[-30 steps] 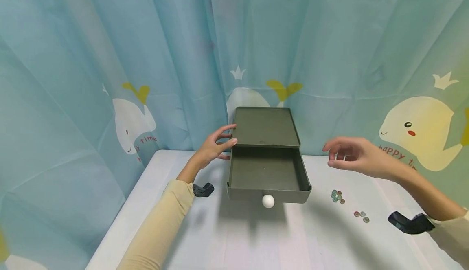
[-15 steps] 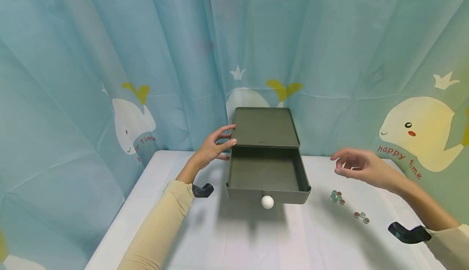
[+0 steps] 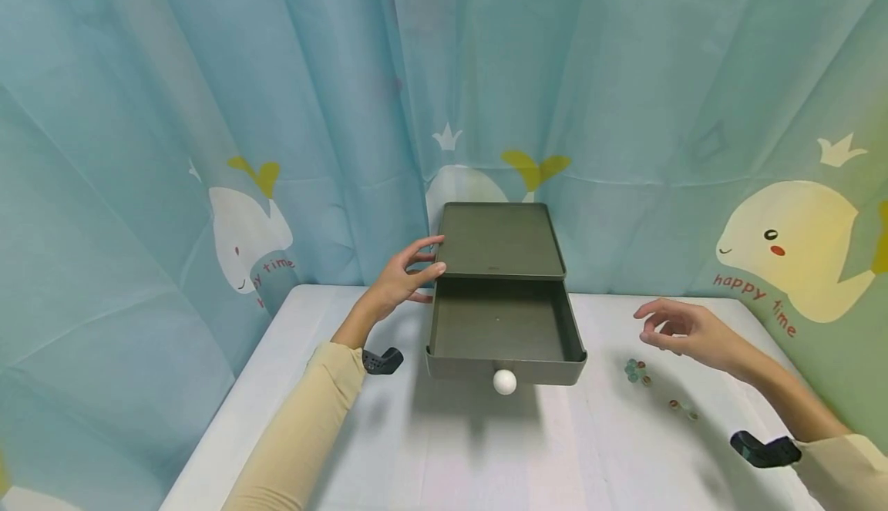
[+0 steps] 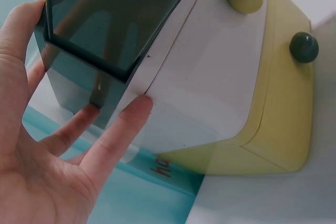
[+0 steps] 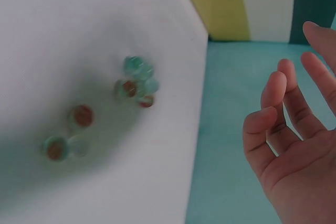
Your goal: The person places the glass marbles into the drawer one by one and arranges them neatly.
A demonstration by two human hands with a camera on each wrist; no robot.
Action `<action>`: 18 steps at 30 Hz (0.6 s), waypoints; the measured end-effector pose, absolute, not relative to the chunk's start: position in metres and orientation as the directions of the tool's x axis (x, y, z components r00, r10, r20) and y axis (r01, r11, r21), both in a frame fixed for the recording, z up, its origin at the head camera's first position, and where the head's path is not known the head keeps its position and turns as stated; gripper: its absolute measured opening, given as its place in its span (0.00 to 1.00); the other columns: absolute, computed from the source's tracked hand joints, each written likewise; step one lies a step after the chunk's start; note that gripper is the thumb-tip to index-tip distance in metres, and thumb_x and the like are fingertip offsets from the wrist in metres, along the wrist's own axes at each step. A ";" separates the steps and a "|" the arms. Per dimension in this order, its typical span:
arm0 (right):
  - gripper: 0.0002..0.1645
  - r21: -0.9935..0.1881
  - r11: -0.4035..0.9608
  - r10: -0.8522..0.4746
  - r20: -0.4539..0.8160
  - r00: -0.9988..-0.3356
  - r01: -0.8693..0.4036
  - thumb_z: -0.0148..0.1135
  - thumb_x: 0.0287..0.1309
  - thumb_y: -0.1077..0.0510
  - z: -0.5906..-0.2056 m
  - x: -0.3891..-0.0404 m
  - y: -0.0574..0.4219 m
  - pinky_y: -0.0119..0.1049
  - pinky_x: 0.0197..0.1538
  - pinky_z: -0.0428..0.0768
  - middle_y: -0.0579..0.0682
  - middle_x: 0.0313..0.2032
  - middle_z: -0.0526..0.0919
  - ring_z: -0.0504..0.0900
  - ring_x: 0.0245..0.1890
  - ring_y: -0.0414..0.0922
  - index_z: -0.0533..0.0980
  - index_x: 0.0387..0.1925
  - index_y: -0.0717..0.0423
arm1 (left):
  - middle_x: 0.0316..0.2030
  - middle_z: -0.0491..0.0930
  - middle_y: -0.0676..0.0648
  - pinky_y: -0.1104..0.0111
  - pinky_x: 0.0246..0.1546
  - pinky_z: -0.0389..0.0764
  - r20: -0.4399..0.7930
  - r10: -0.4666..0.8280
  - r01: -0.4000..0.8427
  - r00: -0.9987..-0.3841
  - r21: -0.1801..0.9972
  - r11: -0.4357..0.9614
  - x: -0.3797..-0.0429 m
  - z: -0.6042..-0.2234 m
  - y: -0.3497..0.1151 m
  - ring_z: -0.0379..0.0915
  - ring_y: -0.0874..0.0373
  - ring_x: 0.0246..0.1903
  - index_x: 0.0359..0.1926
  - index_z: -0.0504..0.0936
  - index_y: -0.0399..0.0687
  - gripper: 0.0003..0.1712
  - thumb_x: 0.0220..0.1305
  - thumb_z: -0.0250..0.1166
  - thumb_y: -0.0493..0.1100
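A drawer unit (image 3: 502, 237) with a dark green top stands against the curtain. Its dark green top drawer (image 3: 458, 370) is pulled out and looks bare inside; a white knob (image 3: 505, 381) is on its front. My left hand (image 3: 395, 284) rests on the unit's left side, fingers spread and fairly straight. In the left wrist view, a fingertip touches the white drawer (image 4: 210, 66) below. My right hand (image 3: 697, 335) hovers over the table at the right, fingers loosely bent and holding nothing. Below and left of it lie small glass marbles (image 3: 633, 371) in two groups, green and reddish.
Under the white tier is a yellow drawer (image 4: 283, 87) with a dark green knob (image 4: 304, 47). The white table (image 3: 555, 449) ends at the blue-green curtain (image 3: 624, 110) printed with whales. A black wrist device (image 3: 765, 449) sits on my right forearm.
My right hand has moved down and slightly to the right, nearer the marbles. The left hand stays against the drawer unit, and the drawer stays pulled out.
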State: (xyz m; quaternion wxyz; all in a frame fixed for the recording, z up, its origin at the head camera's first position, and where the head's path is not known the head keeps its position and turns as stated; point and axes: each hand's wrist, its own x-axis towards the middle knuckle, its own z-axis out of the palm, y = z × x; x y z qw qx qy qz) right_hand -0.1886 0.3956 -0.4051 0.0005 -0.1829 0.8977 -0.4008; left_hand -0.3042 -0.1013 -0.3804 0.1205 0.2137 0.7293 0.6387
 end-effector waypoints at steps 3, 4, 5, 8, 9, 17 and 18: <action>0.17 -0.733 0.603 -0.332 0.127 -0.935 -0.314 0.70 0.65 0.60 -0.415 -0.191 0.402 0.36 0.28 0.77 0.47 0.37 0.84 0.83 0.31 0.45 0.78 0.54 0.52 | 0.72 0.62 0.43 0.49 0.46 0.86 0.099 0.466 0.159 -0.879 0.983 0.091 -0.304 -0.381 -0.102 0.73 0.44 0.64 0.74 0.68 0.72 0.32 0.72 0.66 0.50; 0.17 -0.737 0.600 -0.334 0.123 -0.935 -0.311 0.70 0.65 0.60 -0.419 -0.192 0.404 0.36 0.28 0.77 0.47 0.37 0.84 0.83 0.31 0.45 0.78 0.54 0.52 | 0.72 0.62 0.43 0.49 0.46 0.86 0.099 0.466 0.159 -0.879 0.983 0.090 -0.304 -0.381 -0.102 0.73 0.45 0.64 0.74 0.69 0.72 0.32 0.72 0.66 0.50; 0.17 -0.740 0.597 -0.336 0.118 -0.934 -0.308 0.70 0.65 0.60 -0.421 -0.192 0.406 0.36 0.28 0.77 0.49 0.37 0.84 0.83 0.31 0.45 0.78 0.54 0.52 | 0.72 0.62 0.43 0.49 0.46 0.86 0.100 0.467 0.159 -0.879 0.983 0.089 -0.304 -0.381 -0.102 0.73 0.45 0.64 0.74 0.69 0.72 0.32 0.73 0.65 0.50; 0.17 -0.746 0.595 -0.345 0.099 -0.933 -0.299 0.69 0.66 0.59 -0.428 -0.194 0.412 0.36 0.29 0.77 0.50 0.38 0.84 0.83 0.32 0.46 0.78 0.55 0.53 | 0.71 0.62 0.43 0.49 0.46 0.86 0.100 0.466 0.158 -0.879 0.984 0.087 -0.304 -0.381 -0.102 0.73 0.45 0.64 0.74 0.69 0.72 0.32 0.73 0.65 0.50; 0.18 -0.746 0.597 -0.348 0.090 -0.933 -0.295 0.69 0.66 0.59 -0.430 -0.195 0.413 0.35 0.29 0.77 0.51 0.38 0.84 0.83 0.32 0.46 0.78 0.56 0.53 | 0.71 0.62 0.43 0.49 0.47 0.86 0.102 0.466 0.160 -0.879 0.983 0.086 -0.304 -0.381 -0.102 0.73 0.45 0.64 0.74 0.69 0.72 0.32 0.73 0.65 0.50; 0.20 -0.753 0.593 -0.413 0.022 -0.910 -0.287 0.65 0.69 0.60 -0.445 -0.199 0.426 0.35 0.28 0.78 0.57 0.42 0.83 0.84 0.32 0.46 0.74 0.59 0.60 | 0.71 0.62 0.43 0.49 0.46 0.86 0.101 0.465 0.161 -0.880 0.983 0.091 -0.305 -0.382 -0.102 0.72 0.45 0.64 0.73 0.69 0.73 0.31 0.73 0.65 0.49; 0.20 -0.752 0.592 -0.420 0.018 -0.907 -0.289 0.65 0.69 0.61 -0.447 -0.199 0.427 0.35 0.28 0.77 0.58 0.42 0.83 0.83 0.32 0.46 0.74 0.58 0.62 | 0.72 0.62 0.43 0.49 0.46 0.86 0.101 0.465 0.162 -0.879 0.983 0.092 -0.305 -0.382 -0.102 0.72 0.44 0.64 0.73 0.69 0.73 0.32 0.73 0.65 0.49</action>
